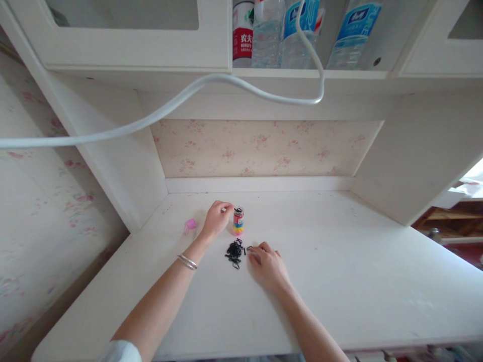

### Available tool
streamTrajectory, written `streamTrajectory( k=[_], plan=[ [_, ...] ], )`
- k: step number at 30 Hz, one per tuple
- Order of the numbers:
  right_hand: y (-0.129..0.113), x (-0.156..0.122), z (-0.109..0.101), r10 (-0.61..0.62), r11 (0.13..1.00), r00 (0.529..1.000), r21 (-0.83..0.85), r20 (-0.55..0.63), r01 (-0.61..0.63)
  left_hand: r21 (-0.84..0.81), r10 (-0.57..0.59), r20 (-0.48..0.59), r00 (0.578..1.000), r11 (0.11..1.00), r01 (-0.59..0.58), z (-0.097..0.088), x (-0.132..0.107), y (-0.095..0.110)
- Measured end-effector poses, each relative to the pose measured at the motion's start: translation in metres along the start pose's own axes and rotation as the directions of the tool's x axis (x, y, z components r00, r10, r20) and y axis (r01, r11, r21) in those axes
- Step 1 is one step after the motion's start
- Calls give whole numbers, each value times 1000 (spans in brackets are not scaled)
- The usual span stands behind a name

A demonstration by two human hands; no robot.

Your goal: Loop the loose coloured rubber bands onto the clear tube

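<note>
A small clear jar [238, 221] stands upright on the white desk, with red, blue, yellow and pink layers showing. My left hand [218, 219] is at its mouth from the left, fingers pinched together. A small black rubber band [237, 209] shows between those fingertips and the jar's opening. Just in front of the jar lies a loose pile of black rubber bands [234, 251]. To the right of the pile, my right hand [268, 265] is low over the desk, thumb and fingers closed, with one black band [249, 248] at the fingertips.
A translucent pink piece [190, 224] lies left of my left hand. The white desk [358, 271] runs beneath a cabinet. Several bottles [267, 35] stand on the shelf above, beside a red-and-white can [242, 35]. A white cable [181, 98] crosses the upper view.
</note>
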State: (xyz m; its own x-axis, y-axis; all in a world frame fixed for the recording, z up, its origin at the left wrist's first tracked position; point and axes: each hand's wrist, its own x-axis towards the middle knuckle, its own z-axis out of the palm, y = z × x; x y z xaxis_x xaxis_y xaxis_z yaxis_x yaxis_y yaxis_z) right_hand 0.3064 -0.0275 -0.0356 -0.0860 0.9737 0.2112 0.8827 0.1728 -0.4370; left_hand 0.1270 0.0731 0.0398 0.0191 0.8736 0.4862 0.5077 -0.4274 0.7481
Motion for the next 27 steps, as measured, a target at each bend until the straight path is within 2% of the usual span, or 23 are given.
streamTrajectory(
  k=[4,11,15,20,24,27],
  plan=[
    [-1,0,-1,5,1000,1000,-10,7,-5,26,23,18,1000,999,-23,-1,-4,-5],
    [-2,0,-2,5,998,999,-69,33,-2,170,93,88,992,980,-107,2,-6,-9],
    [-2,0,-2,-8,998,999,-67,43,11,339,132,105,986,927,-160,-1,-7,-4],
    [-2,-1,-3,-10,1000,999,-29,32,11,530,138,183,973,820,-216,-9,-8,9],
    [-3,-1,-5,-6,1000,1000,-14,25,7,588,136,228,964,770,-248,-13,-5,17],
    [-6,0,-6,22,999,999,-24,38,-22,571,154,252,955,773,-275,-14,-2,19]
  ],
)
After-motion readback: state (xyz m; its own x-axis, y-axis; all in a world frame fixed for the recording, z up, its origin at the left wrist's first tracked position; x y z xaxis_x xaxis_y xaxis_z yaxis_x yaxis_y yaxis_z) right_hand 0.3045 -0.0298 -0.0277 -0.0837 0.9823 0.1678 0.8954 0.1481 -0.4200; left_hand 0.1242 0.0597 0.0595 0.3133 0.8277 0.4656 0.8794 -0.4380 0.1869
